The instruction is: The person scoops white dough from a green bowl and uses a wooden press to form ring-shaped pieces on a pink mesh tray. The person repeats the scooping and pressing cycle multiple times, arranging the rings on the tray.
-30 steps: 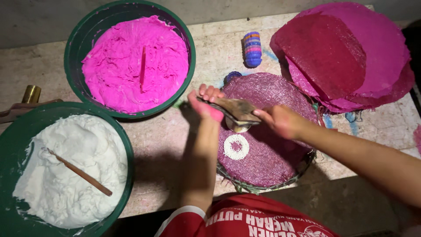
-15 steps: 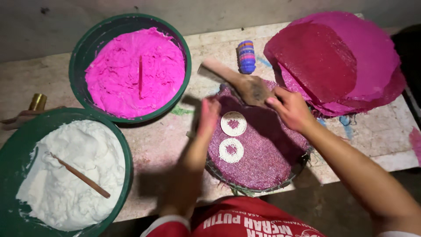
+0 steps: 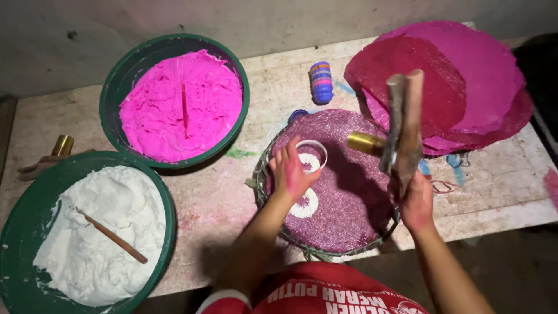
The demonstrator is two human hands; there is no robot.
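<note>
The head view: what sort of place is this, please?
Probably a small home workshop for handmade food such as crackers: a worn table carries green basins of pink paste and white paste, a round woven tray and stacked pink discs.

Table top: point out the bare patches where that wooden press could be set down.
Bare table lies between the pink paste basin and the stacked pink discs, and below that basin beside the woven tray. Another strip runs right of the right hand. The left hand and ring crowd the tray.
</note>
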